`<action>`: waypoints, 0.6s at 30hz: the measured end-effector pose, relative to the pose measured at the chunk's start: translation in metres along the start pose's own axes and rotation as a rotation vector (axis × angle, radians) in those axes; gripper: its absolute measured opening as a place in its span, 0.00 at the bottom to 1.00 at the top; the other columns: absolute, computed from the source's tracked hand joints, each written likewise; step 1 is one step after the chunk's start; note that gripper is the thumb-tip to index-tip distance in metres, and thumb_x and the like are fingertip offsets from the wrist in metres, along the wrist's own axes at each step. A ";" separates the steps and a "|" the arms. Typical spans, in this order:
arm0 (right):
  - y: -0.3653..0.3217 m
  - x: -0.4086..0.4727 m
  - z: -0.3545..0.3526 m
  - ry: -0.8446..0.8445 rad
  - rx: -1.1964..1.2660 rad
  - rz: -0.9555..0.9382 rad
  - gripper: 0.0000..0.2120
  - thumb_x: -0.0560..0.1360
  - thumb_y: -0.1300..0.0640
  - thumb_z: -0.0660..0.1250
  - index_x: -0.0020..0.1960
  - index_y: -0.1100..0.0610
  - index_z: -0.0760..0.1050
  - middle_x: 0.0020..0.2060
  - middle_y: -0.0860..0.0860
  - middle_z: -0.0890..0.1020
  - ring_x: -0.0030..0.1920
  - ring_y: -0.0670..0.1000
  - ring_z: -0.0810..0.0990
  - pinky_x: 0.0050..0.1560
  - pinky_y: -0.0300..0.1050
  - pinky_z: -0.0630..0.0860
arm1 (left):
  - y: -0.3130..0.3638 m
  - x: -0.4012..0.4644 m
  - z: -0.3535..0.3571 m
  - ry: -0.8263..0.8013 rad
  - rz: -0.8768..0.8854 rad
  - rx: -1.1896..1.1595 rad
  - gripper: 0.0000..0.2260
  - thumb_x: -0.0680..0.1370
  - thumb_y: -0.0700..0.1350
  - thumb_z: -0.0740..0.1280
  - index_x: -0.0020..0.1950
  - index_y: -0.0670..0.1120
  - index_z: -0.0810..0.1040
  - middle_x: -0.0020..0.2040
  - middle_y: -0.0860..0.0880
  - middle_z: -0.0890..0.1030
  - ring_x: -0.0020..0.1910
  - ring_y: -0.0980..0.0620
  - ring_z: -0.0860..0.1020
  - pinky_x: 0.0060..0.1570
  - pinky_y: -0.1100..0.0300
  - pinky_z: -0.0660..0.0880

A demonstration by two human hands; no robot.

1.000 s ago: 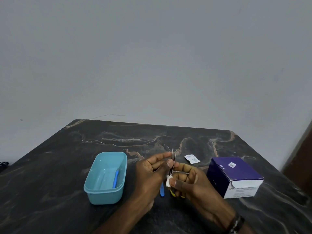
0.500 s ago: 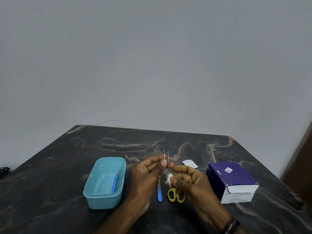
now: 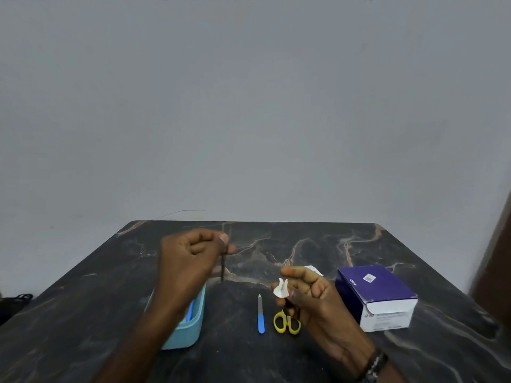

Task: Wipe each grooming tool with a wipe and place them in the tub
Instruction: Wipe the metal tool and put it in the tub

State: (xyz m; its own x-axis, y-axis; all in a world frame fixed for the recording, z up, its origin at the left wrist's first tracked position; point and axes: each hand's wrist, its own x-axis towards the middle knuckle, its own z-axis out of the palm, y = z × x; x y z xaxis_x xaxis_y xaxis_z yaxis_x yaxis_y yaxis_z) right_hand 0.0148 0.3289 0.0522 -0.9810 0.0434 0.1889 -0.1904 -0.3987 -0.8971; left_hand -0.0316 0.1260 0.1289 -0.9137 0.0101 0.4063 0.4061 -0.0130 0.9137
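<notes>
Above the dark veined counter (image 3: pixel 304 239), the left grip (image 3: pixel 190 252) pinches thin metal tweezers (image 3: pixel 223 268); the right grip (image 3: pixel 307 286) pinches a crumpled white wipe (image 3: pixel 281 289). The smooth teal plastic tub (image 3: pixel 190 331), near left, holds a blue-handled tool (image 3: pixel 190 310).

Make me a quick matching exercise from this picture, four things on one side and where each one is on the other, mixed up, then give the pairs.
1. tweezers
2. wipe
3. scissors
4. purple box

A. pinched in the right hand
B. far right on the table
C. held in the left hand
D. on the table beside the blue-handled nail file

Pairs: 1-C, 2-A, 3-D, 4-B
</notes>
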 end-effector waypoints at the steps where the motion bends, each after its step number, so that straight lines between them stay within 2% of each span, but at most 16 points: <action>1: 0.000 0.000 0.000 -0.015 0.003 -0.007 0.32 0.51 0.53 0.85 0.51 0.63 0.79 0.39 0.62 0.83 0.33 0.53 0.81 0.30 0.40 0.74 | -0.002 0.006 -0.008 0.024 -0.001 0.056 0.04 0.74 0.39 0.70 0.40 0.42 0.83 0.35 0.46 0.86 0.23 0.62 0.76 0.29 0.65 0.71; 4: 0.000 -0.001 -0.001 -0.059 -0.004 -0.020 0.23 0.52 0.52 0.84 0.44 0.59 0.83 0.40 0.62 0.84 0.33 0.52 0.81 0.31 0.40 0.75 | -0.017 0.022 -0.029 0.090 -0.027 0.194 0.07 0.74 0.40 0.71 0.35 0.43 0.83 0.33 0.47 0.85 0.27 0.62 0.78 0.35 0.61 0.70; 5: 0.000 -0.001 -0.001 -0.073 -0.008 -0.019 0.21 0.53 0.52 0.84 0.43 0.58 0.83 0.40 0.61 0.84 0.34 0.52 0.81 0.31 0.40 0.75 | -0.023 0.026 -0.035 0.100 -0.033 0.253 0.08 0.73 0.40 0.71 0.34 0.45 0.83 0.32 0.47 0.85 0.29 0.58 0.78 0.36 0.61 0.70; 7: -0.001 -0.002 0.000 -0.090 -0.015 -0.015 0.19 0.55 0.52 0.83 0.41 0.57 0.83 0.41 0.61 0.85 0.34 0.51 0.81 0.32 0.40 0.75 | -0.035 0.031 -0.045 0.099 -0.049 0.375 0.10 0.72 0.41 0.72 0.30 0.44 0.82 0.29 0.44 0.82 0.28 0.52 0.73 0.34 0.59 0.69; 9: -0.001 -0.001 0.000 -0.095 -0.030 -0.011 0.17 0.56 0.53 0.83 0.41 0.57 0.83 0.41 0.61 0.85 0.35 0.51 0.81 0.32 0.40 0.75 | -0.043 0.034 -0.051 0.054 -0.059 0.482 0.12 0.71 0.41 0.73 0.27 0.41 0.80 0.27 0.41 0.80 0.25 0.52 0.69 0.32 0.59 0.67; 12: 0.001 -0.001 0.000 -0.102 -0.045 -0.003 0.14 0.58 0.55 0.81 0.40 0.57 0.82 0.40 0.60 0.85 0.35 0.50 0.82 0.32 0.40 0.75 | -0.051 0.037 -0.053 -0.055 -0.089 0.686 0.14 0.70 0.41 0.72 0.25 0.40 0.78 0.21 0.49 0.73 0.23 0.55 0.66 0.33 0.62 0.66; 15: 0.002 0.000 -0.002 -0.105 -0.046 0.003 0.18 0.56 0.52 0.83 0.40 0.57 0.82 0.40 0.61 0.85 0.35 0.51 0.82 0.31 0.40 0.75 | -0.055 0.038 -0.050 -0.135 -0.104 0.937 0.17 0.70 0.45 0.71 0.23 0.45 0.71 0.21 0.51 0.68 0.24 0.54 0.66 0.49 0.54 0.69; 18: 0.003 0.001 -0.003 -0.089 -0.047 0.001 0.20 0.54 0.50 0.83 0.40 0.57 0.82 0.39 0.60 0.84 0.34 0.51 0.81 0.31 0.40 0.75 | -0.069 0.043 -0.052 -0.205 -0.186 1.100 0.19 0.70 0.48 0.70 0.23 0.47 0.67 0.23 0.52 0.70 0.34 0.52 0.74 0.67 0.48 0.60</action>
State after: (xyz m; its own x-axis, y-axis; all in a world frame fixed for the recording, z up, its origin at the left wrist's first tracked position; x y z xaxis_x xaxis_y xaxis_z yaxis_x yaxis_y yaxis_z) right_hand 0.0135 0.3310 0.0487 -0.9745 -0.0388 0.2211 -0.1933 -0.3556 -0.9144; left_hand -0.0995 0.0756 0.0832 -0.9826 0.0851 0.1648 0.1491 0.8907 0.4294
